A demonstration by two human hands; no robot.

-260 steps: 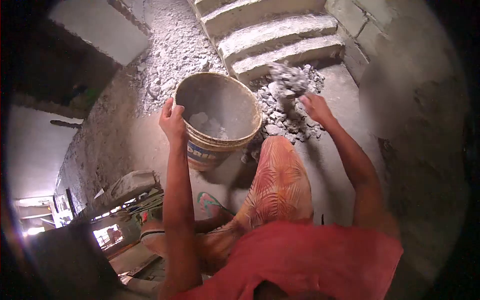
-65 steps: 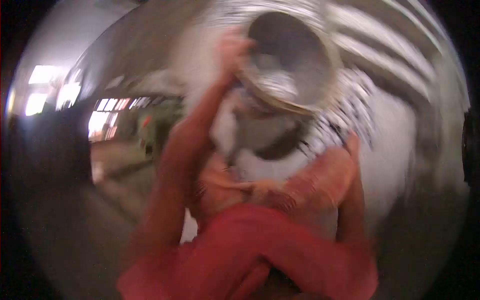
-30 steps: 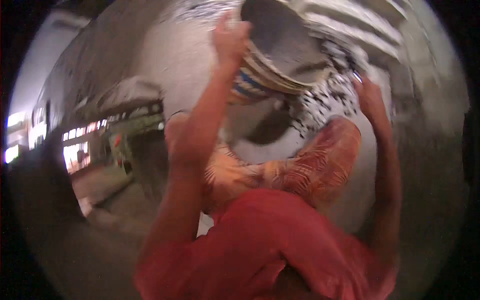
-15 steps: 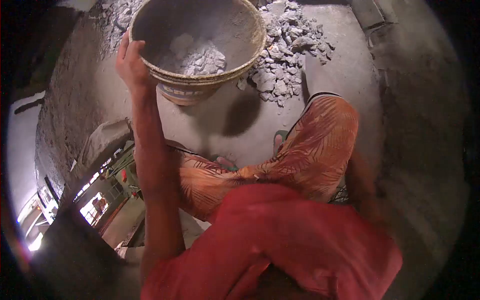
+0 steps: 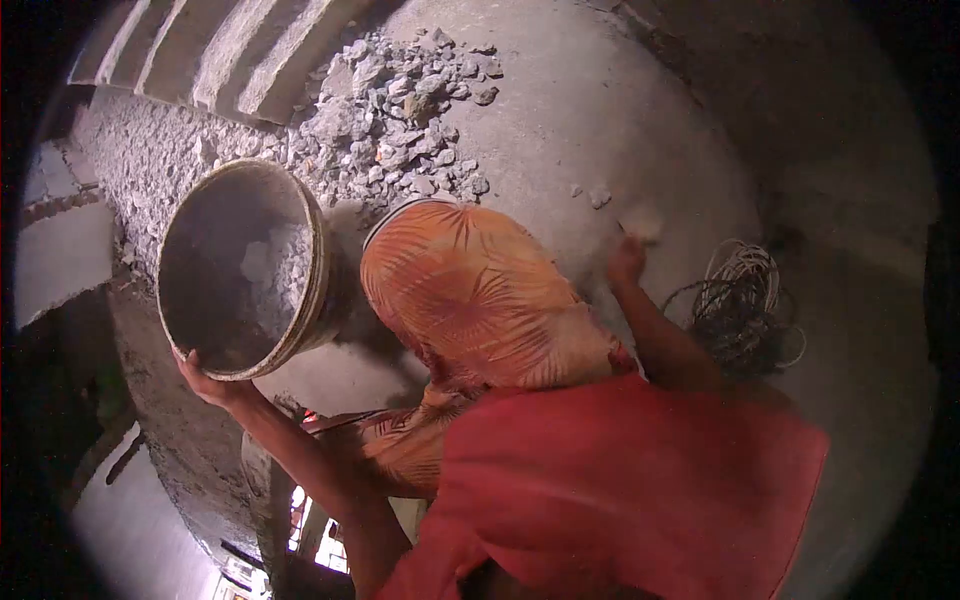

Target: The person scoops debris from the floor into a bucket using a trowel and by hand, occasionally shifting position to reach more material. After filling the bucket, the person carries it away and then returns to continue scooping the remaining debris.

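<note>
A large round bucket (image 5: 312, 325) is tipped on its side toward the left, its mouth showing some grey rubble (image 5: 285, 270) inside. My left hand (image 5: 203, 380) grips the bucket's near lower rim, fingers curled over the edge. Out to the right, my right hand (image 5: 627, 262) is low over the floor and smeared by motion. A pale blurred piece (image 5: 645, 231) lies at its fingertips; whether the hand holds it I cannot make out. A few small stones (image 5: 599, 197) lie just beyond that hand.
A heap of broken grey rubble (image 5: 400, 125) spreads over the concrete floor (image 5: 560, 90) beyond my knee. Concrete steps (image 5: 215, 55) rise at the upper left. A tangled coil of wire or cord (image 5: 740, 305) lies to the right of my right arm.
The view has swung to the right, so the bucket and rubble sit further left. My right arm, formerly down by my side, now reaches forward. My left hand stays on the bucket's rim.
</note>
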